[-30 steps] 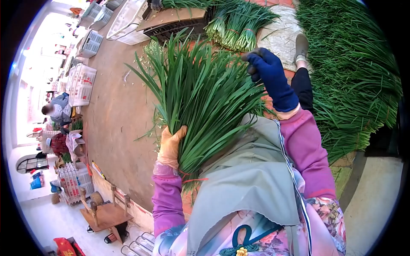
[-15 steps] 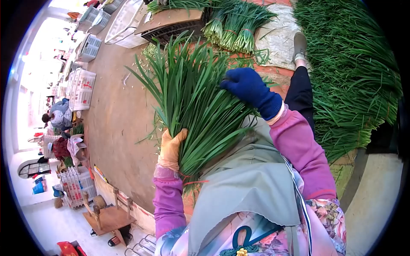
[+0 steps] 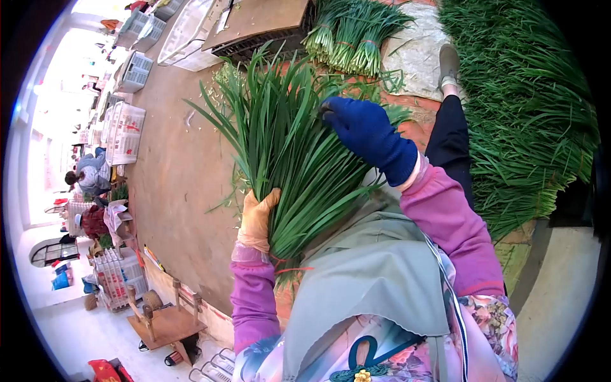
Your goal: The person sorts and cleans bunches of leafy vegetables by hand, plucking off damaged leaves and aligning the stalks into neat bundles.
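Note:
My left hand (image 3: pixel 258 216), in a pale orange glove, is wrapped round the lower part of a large bunch of garlic chives (image 3: pixel 289 146). The long flat leaves fan out away from me and to the right. A red tie (image 3: pixel 294 269) shows near the bunch's lower end, close to my apron. My right hand (image 3: pixel 364 129), in a dark blue knitted glove, is curled over the right side of the leaves near their upper part. Its fingertips are drawn together; whether they pinch a leaf is hidden.
Tied bundles of chives (image 3: pixel 353 44) lie beyond a wooden board on a black crate (image 3: pixel 261 28). A long heap of chives (image 3: pixel 519 114) runs along the right. At left stand white baskets (image 3: pixel 125 134), a small wooden stool (image 3: pixel 167 326) and other people (image 3: pixel 92 173) farther off.
My right hand has shifted slightly left and toward me along the leaves, its fingertips now lifted more into view. The left hand keeps its hold. Something at the board's far edge has left view.

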`<action>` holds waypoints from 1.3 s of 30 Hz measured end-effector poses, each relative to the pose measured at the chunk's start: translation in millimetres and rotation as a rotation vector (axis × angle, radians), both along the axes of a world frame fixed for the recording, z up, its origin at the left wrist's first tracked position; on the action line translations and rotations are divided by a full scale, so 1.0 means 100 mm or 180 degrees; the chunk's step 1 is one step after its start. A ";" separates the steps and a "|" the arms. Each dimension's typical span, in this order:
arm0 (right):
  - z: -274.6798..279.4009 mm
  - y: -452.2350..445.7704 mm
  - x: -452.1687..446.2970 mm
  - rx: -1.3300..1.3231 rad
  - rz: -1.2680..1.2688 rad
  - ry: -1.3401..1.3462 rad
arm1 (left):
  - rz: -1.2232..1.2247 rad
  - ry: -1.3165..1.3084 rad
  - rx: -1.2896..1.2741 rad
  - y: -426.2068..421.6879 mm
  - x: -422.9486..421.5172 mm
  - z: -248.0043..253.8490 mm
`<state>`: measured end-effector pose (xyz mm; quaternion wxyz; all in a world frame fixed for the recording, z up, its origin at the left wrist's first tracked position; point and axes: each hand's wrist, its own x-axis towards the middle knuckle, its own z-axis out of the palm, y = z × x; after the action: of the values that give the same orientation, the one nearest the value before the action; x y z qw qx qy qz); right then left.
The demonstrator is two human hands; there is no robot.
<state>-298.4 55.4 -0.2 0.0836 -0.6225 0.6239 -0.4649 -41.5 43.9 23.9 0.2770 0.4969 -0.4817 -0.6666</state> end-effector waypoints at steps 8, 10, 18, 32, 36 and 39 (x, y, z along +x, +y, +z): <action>0.02 -0.04 0.00 0.0572 0.0194 0.0324 | -0.0152 -0.0044 0.0059 -0.03 0.03 0.00; 0.04 -0.04 0.02 0.0592 0.0213 0.0369 | -0.0148 -0.0049 0.0065 -0.03 0.03 0.00; -0.01 -0.12 -0.01 0.0475 0.0491 0.0771 | -0.0178 0.0021 0.0128 -0.07 0.04 -0.03; 0.13 0.19 0.45 -0.0863 0.1161 0.1366 | 0.0662 0.0277 -0.0272 0.08 0.00 -0.10; -0.04 0.40 0.49 0.0509 0.1897 0.1445 | 0.1659 0.0209 0.0253 0.08 0.10 -0.12; -0.06 0.51 0.51 0.0548 0.1851 0.1354 | 0.1488 -0.0028 0.0118 0.12 0.01 -0.05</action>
<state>-247.2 106.3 -6.6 0.1328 -0.8472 0.4612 -0.2278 -40.0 55.7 19.2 0.4126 0.6029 -0.3423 -0.5909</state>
